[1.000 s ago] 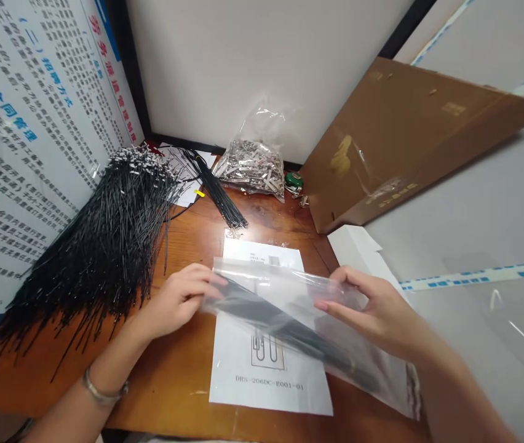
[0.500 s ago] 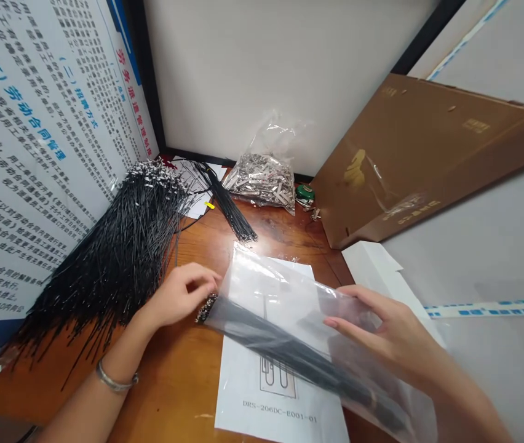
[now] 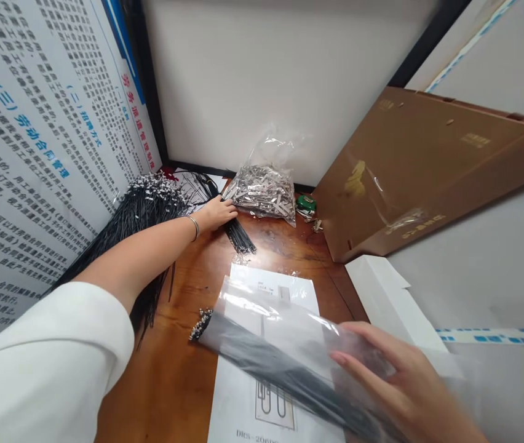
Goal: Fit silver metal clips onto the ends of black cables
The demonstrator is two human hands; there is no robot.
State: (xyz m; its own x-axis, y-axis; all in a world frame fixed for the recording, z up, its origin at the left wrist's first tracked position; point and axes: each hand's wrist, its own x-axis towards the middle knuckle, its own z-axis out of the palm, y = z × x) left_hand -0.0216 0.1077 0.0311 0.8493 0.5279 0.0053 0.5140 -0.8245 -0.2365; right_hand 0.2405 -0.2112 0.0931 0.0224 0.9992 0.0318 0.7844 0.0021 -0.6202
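Note:
My left hand [image 3: 218, 213] reaches to the back of the table, its fingers closed over a small bundle of black wires [image 3: 240, 237]. Silvery tips of that bundle stick out toward me. My right hand [image 3: 393, 366] grips a clear plastic bag [image 3: 243, 295] between thumb and fingers. Inside the bag lies a thicker bundle of black wires [image 3: 266, 363], slanting down to the right. Its metal-tipped end pokes out of the bag's left opening. Beneath the bag is a printed sheet [image 3: 238, 400] with a line drawing.
A large heap of black wires [image 3: 151, 203] with white tips stands at the left, partly behind my left arm. A clear bag of metal strips [image 3: 264, 191] and a green tape measure [image 3: 305, 204] sit at the back. A brown box [image 3: 409, 160] leans at the right above a white carton [image 3: 382, 289].
My left hand has left the bag's opening and moved forward onto the small wire bundle at the back. My right hand still holds the bag, now slightly lower in view.

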